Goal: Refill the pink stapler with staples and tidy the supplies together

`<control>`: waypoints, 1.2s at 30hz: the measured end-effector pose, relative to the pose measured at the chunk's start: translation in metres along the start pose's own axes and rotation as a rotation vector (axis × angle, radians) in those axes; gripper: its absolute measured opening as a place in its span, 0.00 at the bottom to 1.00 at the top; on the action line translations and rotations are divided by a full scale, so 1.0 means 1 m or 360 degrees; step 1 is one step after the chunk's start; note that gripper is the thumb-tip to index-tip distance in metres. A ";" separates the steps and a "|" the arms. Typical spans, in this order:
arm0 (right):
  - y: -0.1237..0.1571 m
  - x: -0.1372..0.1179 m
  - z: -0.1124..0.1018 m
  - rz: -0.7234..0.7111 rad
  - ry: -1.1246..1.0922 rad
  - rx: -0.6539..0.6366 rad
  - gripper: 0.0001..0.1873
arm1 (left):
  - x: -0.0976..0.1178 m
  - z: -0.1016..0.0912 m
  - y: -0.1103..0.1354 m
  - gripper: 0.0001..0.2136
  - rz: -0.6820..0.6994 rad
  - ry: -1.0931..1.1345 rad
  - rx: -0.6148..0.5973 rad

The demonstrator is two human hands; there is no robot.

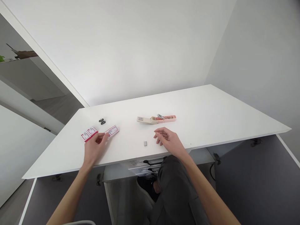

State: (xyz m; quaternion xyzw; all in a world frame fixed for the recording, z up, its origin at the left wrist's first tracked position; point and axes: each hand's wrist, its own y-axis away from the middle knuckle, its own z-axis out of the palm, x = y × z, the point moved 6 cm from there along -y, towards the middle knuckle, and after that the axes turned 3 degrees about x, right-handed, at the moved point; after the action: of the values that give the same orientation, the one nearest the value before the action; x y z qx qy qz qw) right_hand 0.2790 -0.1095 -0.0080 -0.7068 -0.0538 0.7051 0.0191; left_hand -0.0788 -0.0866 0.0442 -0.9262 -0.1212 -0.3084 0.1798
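My left hand [93, 147] is at the left of the white table, its thumb and fingers closed on the end of a small red-and-white printed box [113, 130]. Just behind it lie more red-and-white boxes [89, 133], partly covered by my fingers. My right hand [169, 140] is loosely curled above the front of the table, fingers apart, holding nothing that shows. Left of it lies a small grey block [145, 143]. Beyond both hands rests an unfolded cream-and-pink stapler-like holder [146, 120], with metal parts in its pink half.
A small black-and-silver item [102, 121] lies behind the boxes. The white tabletop [206, 115] meets a wall at the back. Drawers with black handles [152, 162] and my knee are beneath the front edge, between open cabinet doors.
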 end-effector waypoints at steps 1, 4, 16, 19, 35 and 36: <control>0.000 0.000 0.000 0.0001 -0.0002 -0.0001 0.18 | -0.002 -0.002 -0.002 0.23 0.0000 -0.0038 0.0027; 0.000 -0.001 0.000 0.0006 0.0007 -0.0004 0.17 | 0.000 -0.004 -0.001 0.27 0.0047 -0.0152 0.0141; 0.000 -0.001 0.000 0.0018 0.0065 0.0000 0.15 | 0.093 0.082 0.064 0.22 0.1179 0.0008 -0.0834; 0.000 -0.001 0.000 0.0012 0.0074 -0.0005 0.15 | 0.110 0.095 0.068 0.19 0.1275 0.0058 -0.0893; 0.000 -0.004 0.000 0.0021 0.0081 0.0003 0.15 | 0.098 0.097 0.050 0.14 0.0952 -0.0024 -0.0479; 0.000 -0.004 0.000 0.0022 0.0080 0.0005 0.16 | 0.098 0.097 0.050 0.14 0.0949 -0.0019 -0.0492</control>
State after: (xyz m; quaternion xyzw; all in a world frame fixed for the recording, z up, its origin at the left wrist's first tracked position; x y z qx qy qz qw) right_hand 0.2794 -0.1101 -0.0045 -0.7247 -0.0474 0.6872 0.0167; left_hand 0.0654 -0.0814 0.0192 -0.9390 0.2022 -0.2515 0.1188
